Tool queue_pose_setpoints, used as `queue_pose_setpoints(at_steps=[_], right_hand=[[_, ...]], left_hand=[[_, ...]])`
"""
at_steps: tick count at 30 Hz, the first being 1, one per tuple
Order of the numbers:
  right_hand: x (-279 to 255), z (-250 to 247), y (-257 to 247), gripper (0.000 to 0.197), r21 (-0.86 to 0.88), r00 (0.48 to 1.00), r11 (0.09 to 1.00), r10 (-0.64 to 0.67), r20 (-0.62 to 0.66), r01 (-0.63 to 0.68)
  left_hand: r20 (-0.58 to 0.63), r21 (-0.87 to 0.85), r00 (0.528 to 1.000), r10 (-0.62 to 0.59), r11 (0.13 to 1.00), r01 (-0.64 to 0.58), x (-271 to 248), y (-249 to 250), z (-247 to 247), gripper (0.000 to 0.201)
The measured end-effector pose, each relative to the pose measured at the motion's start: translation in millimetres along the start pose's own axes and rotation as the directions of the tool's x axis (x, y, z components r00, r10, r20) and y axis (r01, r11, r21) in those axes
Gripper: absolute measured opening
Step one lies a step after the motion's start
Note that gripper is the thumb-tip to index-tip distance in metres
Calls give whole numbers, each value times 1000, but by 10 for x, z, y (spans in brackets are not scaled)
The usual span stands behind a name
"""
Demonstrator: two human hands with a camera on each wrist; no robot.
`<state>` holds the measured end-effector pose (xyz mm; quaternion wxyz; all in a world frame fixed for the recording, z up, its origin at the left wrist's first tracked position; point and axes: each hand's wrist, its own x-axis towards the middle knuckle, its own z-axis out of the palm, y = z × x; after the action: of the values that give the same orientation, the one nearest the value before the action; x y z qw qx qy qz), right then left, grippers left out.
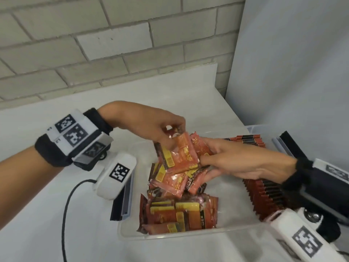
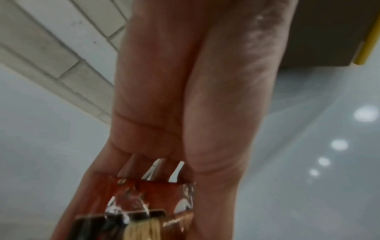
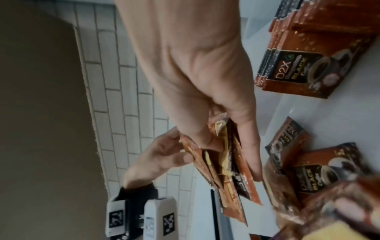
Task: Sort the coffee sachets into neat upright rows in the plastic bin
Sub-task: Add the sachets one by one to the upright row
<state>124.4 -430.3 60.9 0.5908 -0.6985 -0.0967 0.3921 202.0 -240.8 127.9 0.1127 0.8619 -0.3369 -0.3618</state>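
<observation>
Over the clear plastic bin (image 1: 170, 235) both hands hold one small stack of orange-brown coffee sachets (image 1: 181, 154). My left hand (image 1: 162, 129) pinches the stack's top edge from above; the stack (image 2: 144, 203) shows between its fingers in the left wrist view. My right hand (image 1: 222, 157) grips the same stack (image 3: 226, 162) from the right side, thumb on one face and fingers on the other. Loose sachets (image 1: 179, 212) lie jumbled in the bin's left half. A neat upright row of sachets (image 1: 264, 193) stands along the bin's right side, partly hidden by my right forearm.
The bin sits on a white table (image 1: 56, 214) against a grey brick wall (image 1: 94, 44). A black latch (image 1: 120, 203) clips the bin's left rim. A black cable (image 1: 65, 214) curves over the table at the left. A pale panel (image 1: 292, 63) stands at the right.
</observation>
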Motion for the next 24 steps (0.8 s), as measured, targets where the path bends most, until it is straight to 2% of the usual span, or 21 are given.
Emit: queue_pose_setpoints(at_steps=[3, 7, 9, 11, 15, 18, 20, 22, 24], right_hand=[[-145, 1, 48, 32, 167, 996, 983, -60, -70, 71], [-300, -18, 147, 35, 480, 977, 863, -67, -202, 158], [-370, -5, 181, 43, 453, 973, 875, -82, -214, 173], [-421, 1, 235, 42, 382, 963, 906, -86, -255, 182], [-557, -74, 324, 44, 371, 899, 872, -155, -411, 320], [-656, -154, 313, 46, 310, 827, 860, -201, -525, 406], [-682, -177, 299, 47, 265, 795, 861, -227, -562, 433], [-678, -190, 295, 45, 236, 747, 851, -240, -620, 469], [-663, -192, 294, 43, 220, 681, 821, -253, -687, 527]], left_hand=[[57, -206, 997, 45, 978, -32, 66, 84, 49, 20], [103, -293, 990, 100, 954, -67, 203, 253, 131, 34], [108, -346, 982, 154, 932, -108, 281, 351, 179, 43], [69, -391, 979, 191, 908, -150, 352, 414, 222, 54], [-92, -504, 979, 182, 839, -204, 435, 485, 264, 59], [-161, -734, 983, 92, 655, -181, 497, 503, 318, 64], [-90, -871, 992, 88, 477, -121, 561, 485, 382, 72], [18, -965, 971, 238, 258, -46, 633, 448, 462, 84], [29, -995, 913, 406, 100, -13, 674, 422, 528, 96]])
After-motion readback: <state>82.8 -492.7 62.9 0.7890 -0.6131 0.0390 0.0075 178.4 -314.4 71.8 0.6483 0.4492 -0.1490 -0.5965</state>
